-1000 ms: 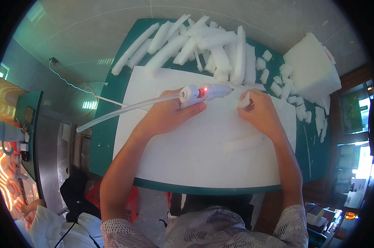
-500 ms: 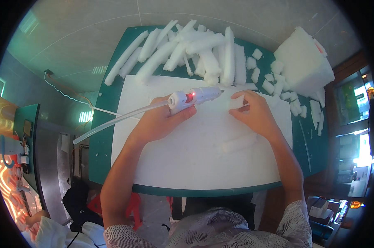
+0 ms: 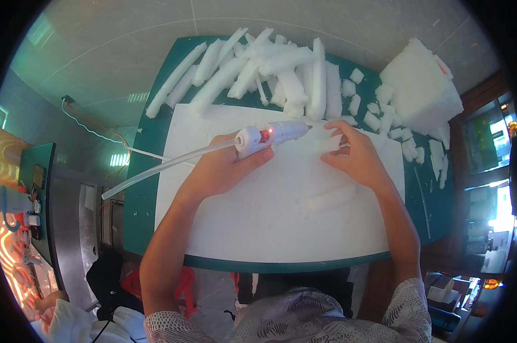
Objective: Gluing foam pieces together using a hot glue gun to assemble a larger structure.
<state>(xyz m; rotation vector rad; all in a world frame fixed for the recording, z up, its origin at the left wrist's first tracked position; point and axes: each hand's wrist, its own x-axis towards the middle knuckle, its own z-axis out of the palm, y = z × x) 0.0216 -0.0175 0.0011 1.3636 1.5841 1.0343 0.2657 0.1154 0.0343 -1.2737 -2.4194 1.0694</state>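
Observation:
My left hand (image 3: 224,166) is wrapped round a white hot glue gun (image 3: 281,132) with a red light glowing on its body. A long translucent glue stick (image 3: 167,168) sticks out of its back, and the nozzle points right. My right hand (image 3: 354,153) is open just beyond the nozzle, thumb and forefinger spread. A small white foam piece (image 3: 326,142) lies between those fingers, faint against the white board (image 3: 258,228); whether they touch it is hard to tell. Nearer me on the board rests a short foam strip (image 3: 331,198).
Long white foam strips (image 3: 224,71) are heaped along the far side of the green table (image 3: 138,188). Small foam chunks (image 3: 387,120) and a big foam block (image 3: 421,86) stand at the far right. A thin clear stick (image 3: 422,200) lies by the right edge. Another person's sleeve (image 3: 75,323) shows at lower left.
My right thumb and forefinger have parted from their pinch on the small foam piece, the forefinger lifting. The glue gun stays almost in place.

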